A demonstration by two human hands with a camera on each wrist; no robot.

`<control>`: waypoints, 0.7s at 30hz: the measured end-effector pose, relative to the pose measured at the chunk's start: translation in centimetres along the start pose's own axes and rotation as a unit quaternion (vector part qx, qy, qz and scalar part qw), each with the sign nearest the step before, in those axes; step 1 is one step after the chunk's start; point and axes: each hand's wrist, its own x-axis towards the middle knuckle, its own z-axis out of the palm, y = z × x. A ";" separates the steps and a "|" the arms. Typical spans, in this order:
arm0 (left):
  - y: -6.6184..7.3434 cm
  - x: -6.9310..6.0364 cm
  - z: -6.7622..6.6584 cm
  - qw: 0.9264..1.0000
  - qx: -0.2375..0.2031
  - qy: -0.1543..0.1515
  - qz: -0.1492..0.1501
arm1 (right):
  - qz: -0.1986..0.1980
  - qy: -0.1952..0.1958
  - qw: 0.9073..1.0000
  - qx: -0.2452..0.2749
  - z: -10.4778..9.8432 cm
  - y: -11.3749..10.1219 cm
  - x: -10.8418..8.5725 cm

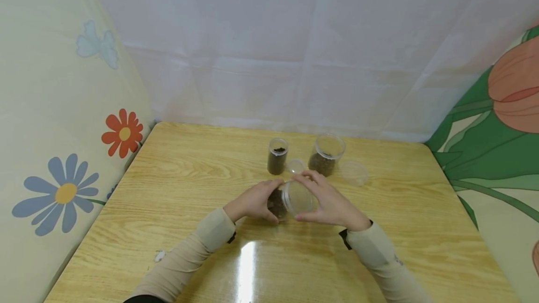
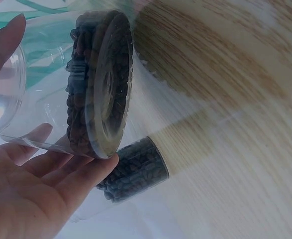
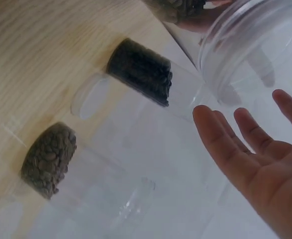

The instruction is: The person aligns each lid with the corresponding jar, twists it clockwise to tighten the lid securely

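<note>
My left hand [image 1: 256,198] grips a clear jar [image 2: 46,94] with dark beans [image 2: 101,74] gathered at its base. The jar lies tilted on its side above the table, its round mouth end [image 1: 300,198] turned to the right. Around that end curve the fingers and thumb of my right hand [image 1: 330,202]; whether a clear lid covers it, I cannot tell. In the right wrist view, the right fingers [image 3: 225,142] come close beside the jar's ringed rim [image 3: 210,59], with the thumb out of sight.
Behind the hands stand a narrow clear jar [image 1: 276,160] of dark grains and a wider jar [image 1: 324,162] of brown pieces, both without lids. A small clear lid [image 1: 295,166] and a larger one [image 1: 354,173] lie beside them. A white scrap [image 1: 159,256] is at front left.
</note>
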 end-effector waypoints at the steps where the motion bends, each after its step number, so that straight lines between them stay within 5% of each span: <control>1: 0.0 0.0 0.0 1.000 0.000 0.000 0.001 | -0.006 0.002 1.000 -0.003 -0.1 0.0 0.0; 9: 0.0 -0.2 0.0 1.000 -0.008 -0.007 -0.009 | -0.084 -0.007 0.996 -0.031 -0.6 0.1 0.1; 21: 0.0 0.0 0.0 1.000 -0.009 -0.008 -0.011 | -0.111 -0.013 0.992 -0.056 0.0 0.5 0.3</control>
